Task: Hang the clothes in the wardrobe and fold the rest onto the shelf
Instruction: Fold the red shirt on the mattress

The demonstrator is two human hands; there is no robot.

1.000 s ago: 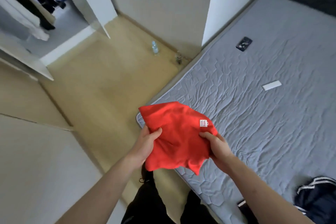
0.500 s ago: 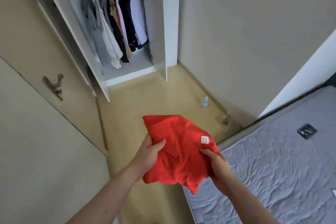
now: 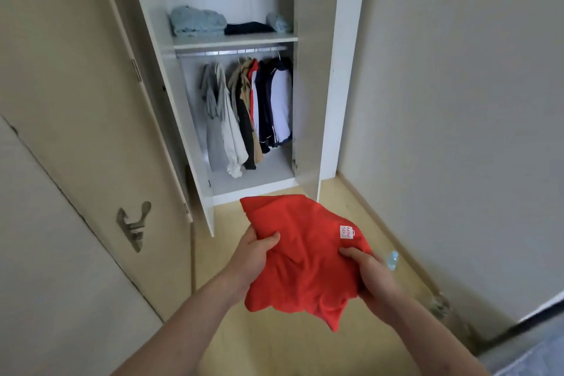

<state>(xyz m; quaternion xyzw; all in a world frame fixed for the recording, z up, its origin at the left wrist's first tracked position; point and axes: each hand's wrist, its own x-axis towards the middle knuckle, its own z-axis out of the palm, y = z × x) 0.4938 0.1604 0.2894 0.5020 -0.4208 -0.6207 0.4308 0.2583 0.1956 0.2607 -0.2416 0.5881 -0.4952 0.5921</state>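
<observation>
Both hands hold the folded red garment [image 3: 300, 256] in the head view, in front of the open wardrobe [image 3: 331, 70]: the left hand [image 3: 254, 256] pinches its left edge with the thumb on top, and the right hand [image 3: 370, 276] is clamped on the right side below the white label. I judge the step is to carry it to the shelf [image 3: 235, 40]. To do it well, keep the fold flat and place it on the dark folded item [image 3: 247, 28] between the blue piles, because a corner hangs loose and may open
</observation>
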